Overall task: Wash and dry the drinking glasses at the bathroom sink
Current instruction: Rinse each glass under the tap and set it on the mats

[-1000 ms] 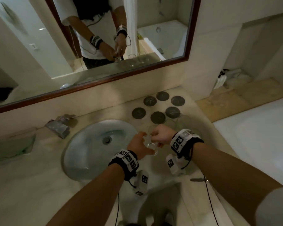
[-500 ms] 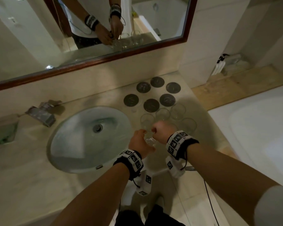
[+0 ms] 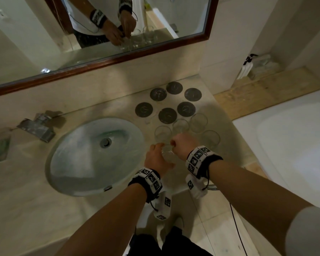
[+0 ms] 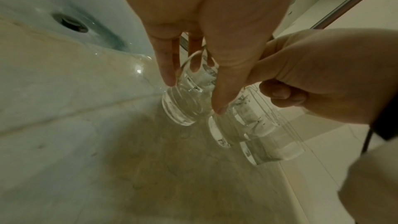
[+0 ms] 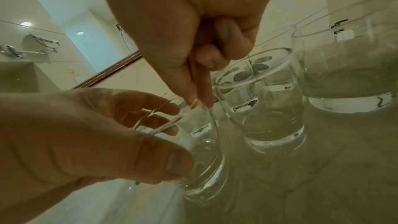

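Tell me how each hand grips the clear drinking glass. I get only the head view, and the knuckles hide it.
Observer: The right wrist view shows the left hand wrapped round the clear drinking glass, with the thumb low on the near wall and the fingers behind it.
Operator: And the right hand?
Observer: The right hand pinches the rim between thumb and forefinger. Its other fingers are curled in.
Operator: Is it touching the next one?
Observer: No. The neighbouring clear glass stands upright and apart, and beige marble counter shows between them.
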Motion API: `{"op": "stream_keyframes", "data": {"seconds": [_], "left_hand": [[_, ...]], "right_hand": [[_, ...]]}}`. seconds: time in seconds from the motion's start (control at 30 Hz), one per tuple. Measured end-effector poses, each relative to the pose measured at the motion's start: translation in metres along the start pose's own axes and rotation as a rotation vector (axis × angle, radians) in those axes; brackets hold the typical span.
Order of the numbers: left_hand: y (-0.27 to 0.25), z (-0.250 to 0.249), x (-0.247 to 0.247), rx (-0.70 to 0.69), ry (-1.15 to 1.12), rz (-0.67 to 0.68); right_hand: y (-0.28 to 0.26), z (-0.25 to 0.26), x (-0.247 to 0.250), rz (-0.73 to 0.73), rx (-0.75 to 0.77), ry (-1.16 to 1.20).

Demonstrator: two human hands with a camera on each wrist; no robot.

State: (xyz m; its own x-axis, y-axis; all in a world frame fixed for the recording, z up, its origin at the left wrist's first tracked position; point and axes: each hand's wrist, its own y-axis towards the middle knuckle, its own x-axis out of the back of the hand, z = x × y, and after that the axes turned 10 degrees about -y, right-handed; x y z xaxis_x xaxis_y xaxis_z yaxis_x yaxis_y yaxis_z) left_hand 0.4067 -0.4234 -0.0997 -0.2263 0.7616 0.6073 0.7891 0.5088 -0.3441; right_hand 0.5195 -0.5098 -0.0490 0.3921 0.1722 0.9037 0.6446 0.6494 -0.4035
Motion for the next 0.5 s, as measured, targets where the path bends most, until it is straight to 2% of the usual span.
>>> {"op": "stream_keyframes", "data": {"seconds": [0.3, 0.5], "left_hand": [[-0.001, -0.002, 0.01, 0.05, -0.037, 0.075], [-0.009, -0.007, 0.034, 0.078, -0.116, 0.118]], "right_hand": [[-0.003, 0.001, 0.0, 0.02, 0.008, 0.03], [-0.008, 0.012, 0.018, 0.033, -0.02, 0.139]]}}
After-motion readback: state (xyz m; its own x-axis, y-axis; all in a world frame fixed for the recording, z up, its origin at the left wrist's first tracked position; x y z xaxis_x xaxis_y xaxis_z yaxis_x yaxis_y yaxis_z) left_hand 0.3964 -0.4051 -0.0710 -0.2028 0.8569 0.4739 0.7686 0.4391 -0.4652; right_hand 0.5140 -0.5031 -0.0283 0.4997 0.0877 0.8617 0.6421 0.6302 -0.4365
